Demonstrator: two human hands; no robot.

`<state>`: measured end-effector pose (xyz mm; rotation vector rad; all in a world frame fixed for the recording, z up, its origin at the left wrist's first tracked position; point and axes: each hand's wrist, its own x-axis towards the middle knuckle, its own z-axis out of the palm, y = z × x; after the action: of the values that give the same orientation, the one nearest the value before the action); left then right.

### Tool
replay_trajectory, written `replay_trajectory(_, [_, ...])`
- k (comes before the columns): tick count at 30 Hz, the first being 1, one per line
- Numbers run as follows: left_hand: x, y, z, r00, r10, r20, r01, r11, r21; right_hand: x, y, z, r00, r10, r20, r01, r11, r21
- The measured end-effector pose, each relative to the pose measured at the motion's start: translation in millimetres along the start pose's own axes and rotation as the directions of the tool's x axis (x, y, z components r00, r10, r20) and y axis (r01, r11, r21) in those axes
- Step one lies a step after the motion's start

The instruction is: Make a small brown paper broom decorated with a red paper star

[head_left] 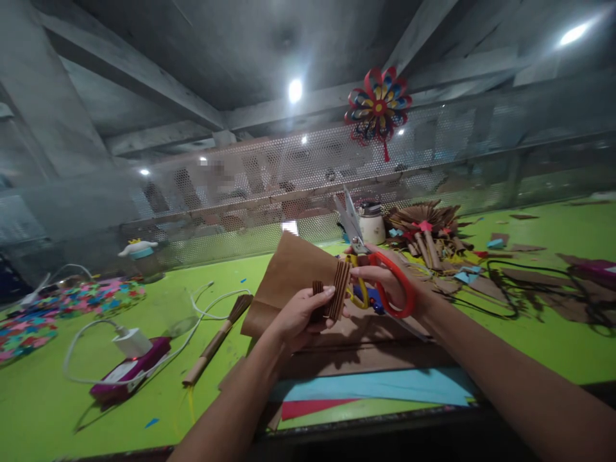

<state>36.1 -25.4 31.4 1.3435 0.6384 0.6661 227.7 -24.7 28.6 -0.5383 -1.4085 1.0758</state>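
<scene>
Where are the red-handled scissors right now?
Head view, just right of centre: the scissors are in the right grip, right of the pleated brown paper, blades up and left of the white bottle.

This looks like a paper-craft workshop in a bare concrete building: heavy grey concrete beams point(129, 67) and bright white ceiling lamps point(295, 91) overhead, a perforated metal screen point(269, 186) behind a long lime-green worktable point(43, 398). Craft work shows in the steel-bladed scissors point(353, 228), flat light-blue sheets point(370, 385), heaped multicoloured cut-outs point(106, 298), pleated brown paper bundles point(426, 215) and hanging red flower-shaped ornament point(379, 106).
</scene>
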Motion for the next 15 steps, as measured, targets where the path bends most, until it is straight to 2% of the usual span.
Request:
replay_trajectory(7, [2.2, -3.4, -1.3, 0.995, 0.031, -0.095, -0.024, 0.997, 0.068, -1.6, -5.1, 2.0, 1.0, 0.006, -0.024, -0.007, 0.997, -0.076])
replay_trajectory(9, [4.5, -4.7, -2.2, 0.991, 0.062, -0.116, -0.049, 0.992, 0.116, -0.3, -6.9, 2.3, 0.997, -0.021, -0.075, 0.01, 0.989, -0.145])
replay_trajectory(11, [7.8, -6.9, -3.6, 0.978, 0.125, -0.165, -0.087, 0.972, 0.219, 3.2, -9.8, -1.7, 0.981, -0.076, -0.179, 0.017, 0.951, -0.31])
replay_trajectory(13, [11.1, -10.0, -5.5, 0.933, 0.256, -0.253, -0.141, 0.907, 0.396, 8.5, -13.1, -11.0, 0.941, -0.171, -0.291, -0.017, 0.837, -0.547])
replay_trajectory(15, [12.8, -13.1, -7.0, 0.834, 0.464, -0.299, -0.188, 0.748, 0.637, 14.4, -14.9, -24.2, 0.902, -0.252, -0.349, -0.114, 0.642, -0.758])
